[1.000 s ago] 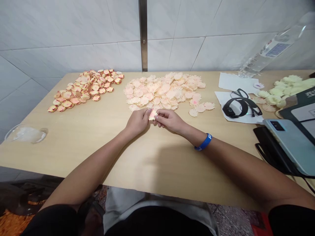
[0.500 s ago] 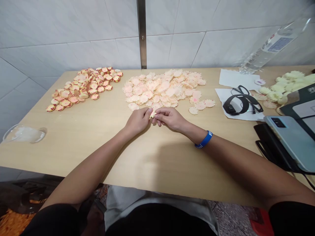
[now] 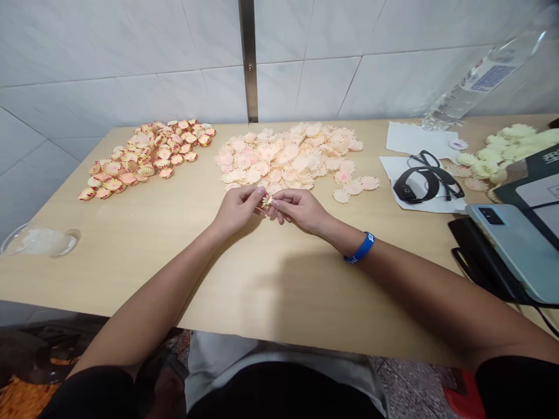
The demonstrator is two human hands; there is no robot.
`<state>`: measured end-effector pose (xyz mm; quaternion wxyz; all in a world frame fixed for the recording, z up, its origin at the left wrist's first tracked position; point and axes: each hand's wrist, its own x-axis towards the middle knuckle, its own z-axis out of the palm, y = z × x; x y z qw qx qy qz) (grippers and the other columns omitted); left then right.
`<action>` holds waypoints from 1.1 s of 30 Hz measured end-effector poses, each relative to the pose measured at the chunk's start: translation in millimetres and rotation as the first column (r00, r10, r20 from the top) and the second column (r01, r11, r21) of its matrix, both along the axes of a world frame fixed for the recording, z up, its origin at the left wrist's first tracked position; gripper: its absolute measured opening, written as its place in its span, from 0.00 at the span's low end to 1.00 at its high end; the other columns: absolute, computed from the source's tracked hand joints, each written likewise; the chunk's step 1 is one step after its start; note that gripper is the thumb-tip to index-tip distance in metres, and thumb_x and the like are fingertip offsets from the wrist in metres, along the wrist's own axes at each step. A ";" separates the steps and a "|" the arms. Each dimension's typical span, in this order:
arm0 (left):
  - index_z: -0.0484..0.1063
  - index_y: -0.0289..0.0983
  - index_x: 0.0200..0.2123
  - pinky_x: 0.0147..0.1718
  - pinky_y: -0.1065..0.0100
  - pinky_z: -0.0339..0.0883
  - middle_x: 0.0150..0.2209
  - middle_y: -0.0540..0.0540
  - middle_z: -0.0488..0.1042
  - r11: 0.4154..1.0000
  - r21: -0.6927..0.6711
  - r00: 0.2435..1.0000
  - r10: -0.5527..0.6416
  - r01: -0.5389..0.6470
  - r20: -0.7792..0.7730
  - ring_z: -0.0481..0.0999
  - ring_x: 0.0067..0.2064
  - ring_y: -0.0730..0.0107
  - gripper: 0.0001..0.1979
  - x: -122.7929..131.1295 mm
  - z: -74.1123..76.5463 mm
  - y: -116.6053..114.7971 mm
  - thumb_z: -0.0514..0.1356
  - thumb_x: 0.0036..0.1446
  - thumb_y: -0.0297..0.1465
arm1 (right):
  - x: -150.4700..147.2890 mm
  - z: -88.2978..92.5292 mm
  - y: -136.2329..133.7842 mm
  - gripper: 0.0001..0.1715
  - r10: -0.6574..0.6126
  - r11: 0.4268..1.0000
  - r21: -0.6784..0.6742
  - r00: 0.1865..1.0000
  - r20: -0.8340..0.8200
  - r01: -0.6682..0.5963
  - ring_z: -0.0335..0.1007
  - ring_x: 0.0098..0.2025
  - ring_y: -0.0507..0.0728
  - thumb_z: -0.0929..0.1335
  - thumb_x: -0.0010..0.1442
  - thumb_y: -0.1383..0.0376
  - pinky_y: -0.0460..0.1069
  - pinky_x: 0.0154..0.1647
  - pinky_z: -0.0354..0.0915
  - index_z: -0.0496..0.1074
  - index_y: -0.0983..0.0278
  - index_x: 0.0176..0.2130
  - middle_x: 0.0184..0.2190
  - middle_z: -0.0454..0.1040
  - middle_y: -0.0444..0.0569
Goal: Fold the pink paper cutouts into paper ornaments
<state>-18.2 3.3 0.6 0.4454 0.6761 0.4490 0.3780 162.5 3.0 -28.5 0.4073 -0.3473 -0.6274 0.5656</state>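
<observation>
Between my two hands is a small, pale yellow artificial flower petal piece with a toothed edge, folded or bunched up. My left hand has its thumb and fingers pinched at the piece's left side. From the other side, my right hand grips it between thumb and forefinger, with the other fingers curled beneath. Just beyond my fingertips lies a heap of flat pale pink petal pieces with jagged rims. Farther left is a pile of cupped flower pieces, cream with red edges.
A clear plastic cup lies on its side at the table's left. Rightward are black-framed glasses and a black wristband on white paper, a phone, a tilted water bottle and pale green flower pieces.
My left hand has shifted slightly left and its thumb has lifted a little. More of the petal piece's toothed edge now shows between the fingertips. The right hand is nearly still.
</observation>
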 end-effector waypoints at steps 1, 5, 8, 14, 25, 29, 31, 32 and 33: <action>0.75 0.34 0.28 0.32 0.70 0.69 0.27 0.46 0.75 1.000 -0.011 1.000 -0.002 0.002 -0.004 0.74 0.31 0.69 0.16 -0.2 1.2 -0.7 0.59 0.57 0.42 | -0.3 -0.9 0.1 0.18 -0.019 1.000 -0.003 1.000 0.000 0.019 0.65 0.22 0.48 0.69 0.58 0.53 0.44 0.20 0.58 0.74 0.66 0.31 0.26 0.75 0.47; 0.76 0.33 0.26 0.31 0.71 0.70 0.25 0.47 0.74 0.994 -0.060 0.996 0.091 -0.091 -0.015 0.74 0.31 0.70 0.12 0.4 3.8 -1.0 0.63 0.52 0.38 | -2.0 -2.7 -0.1 0.15 -0.067 0.998 -0.013 0.998 0.020 0.067 0.66 0.23 0.48 0.70 0.58 0.55 0.43 0.20 0.58 0.71 0.65 0.31 0.26 0.74 0.46; 0.74 0.33 0.24 0.29 0.72 0.70 0.24 0.47 0.73 0.964 -0.114 0.969 0.245 -0.239 0.042 0.74 0.28 0.71 0.12 -2.0 5.1 4.6 0.63 0.52 0.36 | -2.2 -2.0 0.1 0.15 -0.069 0.998 -0.012 0.997 0.025 0.069 0.67 0.23 0.48 0.70 0.57 0.56 0.43 0.20 0.58 0.69 0.65 0.28 0.24 0.73 0.45; 0.72 0.33 0.28 0.32 0.68 0.71 0.28 0.44 0.76 0.818 -0.074 0.811 0.575 -0.571 0.103 0.78 0.33 0.66 0.11 -25.2 5.4 28.2 0.58 0.57 0.35 | -2.0 -2.8 2.4 0.18 -0.076 0.996 -0.053 0.997 -0.009 0.076 0.68 0.23 0.49 0.72 0.54 0.54 0.43 0.18 0.57 0.66 0.64 0.27 0.24 0.74 0.46; 0.76 0.35 0.36 0.37 0.67 0.68 0.35 0.45 0.78 0.981 0.121 0.972 0.168 -0.150 -0.162 0.75 0.38 0.65 0.14 -0.8 3.3 2.4 0.61 0.55 0.40 | -4.1 -1.9 2.1 0.17 -0.108 0.991 -0.074 0.994 0.017 0.109 0.65 0.21 0.48 0.71 0.54 0.53 0.43 0.19 0.59 0.70 0.65 0.28 0.23 0.72 0.45; 0.66 0.36 0.19 0.25 0.69 0.61 0.19 0.50 0.69 0.988 -0.099 0.988 0.104 -0.116 -0.115 0.69 0.25 0.71 0.18 -2.7 -1.3 5.6 0.66 0.48 0.42 | -3.7 -2.3 -0.3 0.16 -0.077 0.997 -0.025 0.995 0.060 0.079 0.66 0.24 0.49 0.70 0.55 0.54 0.44 0.21 0.60 0.71 0.65 0.30 0.24 0.72 0.45; 0.64 0.36 0.18 0.25 0.69 0.62 0.19 0.49 0.70 0.980 -0.154 0.991 0.119 -0.127 -0.059 0.70 0.24 0.71 0.19 -3.7 -2.6 6.7 0.66 0.48 0.42 | -3.5 -2.2 -0.6 0.15 -0.074 0.997 -0.026 0.995 0.064 0.076 0.66 0.24 0.49 0.70 0.55 0.54 0.44 0.21 0.60 0.71 0.65 0.31 0.24 0.72 0.45; 0.65 0.36 0.18 0.26 0.68 0.63 0.20 0.47 0.72 0.978 -0.174 0.993 0.110 -0.114 -0.035 0.71 0.25 0.70 0.19 -3.8 -2.8 6.7 0.65 0.48 0.42 | -3.5 -2.3 -0.5 0.15 -0.076 0.997 -0.031 0.995 0.058 0.078 0.66 0.23 0.49 0.70 0.55 0.54 0.44 0.21 0.60 0.71 0.64 0.32 0.24 0.72 0.45; 0.67 0.35 0.19 0.27 0.67 0.64 0.21 0.46 0.73 0.977 -0.188 0.995 0.097 -0.098 -0.017 0.72 0.25 0.70 0.18 -3.6 -2.7 6.5 0.64 0.49 0.42 | -3.4 -2.5 -0.1 0.16 -0.077 0.996 -0.038 0.996 0.051 0.079 0.66 0.23 0.49 0.70 0.55 0.54 0.44 0.21 0.60 0.71 0.64 0.32 0.23 0.71 0.44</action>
